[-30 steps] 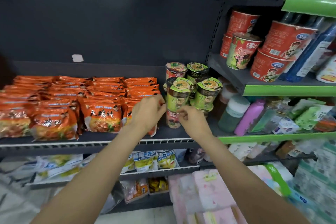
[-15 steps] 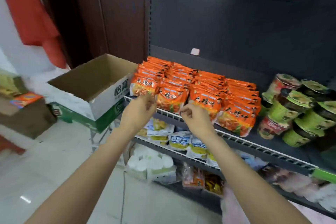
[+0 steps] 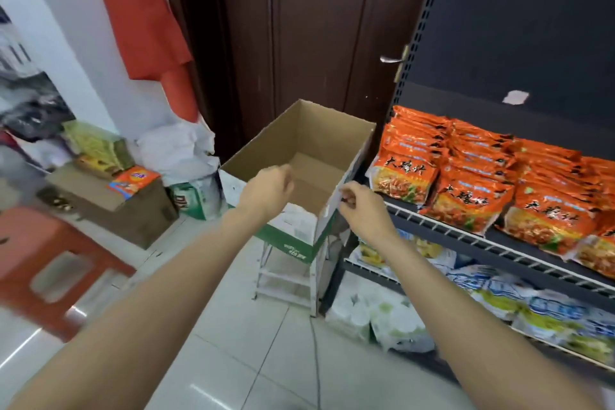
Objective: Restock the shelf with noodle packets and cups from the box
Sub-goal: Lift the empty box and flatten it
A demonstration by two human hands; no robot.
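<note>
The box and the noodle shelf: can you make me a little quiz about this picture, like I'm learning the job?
1. True or false: the cardboard box shows noodle packets piled to its rim.
2. Which hand reaches over the open box? A) left hand B) right hand
3. Fill in: the orange noodle packets lie on the ___.

Key:
1. False; what shows of the inside is bare cardboard.
2. A; the right hand is by the box's near corner, next to the shelf. Both hands have loosely curled fingers and hold nothing.
3. Shelf.
</note>
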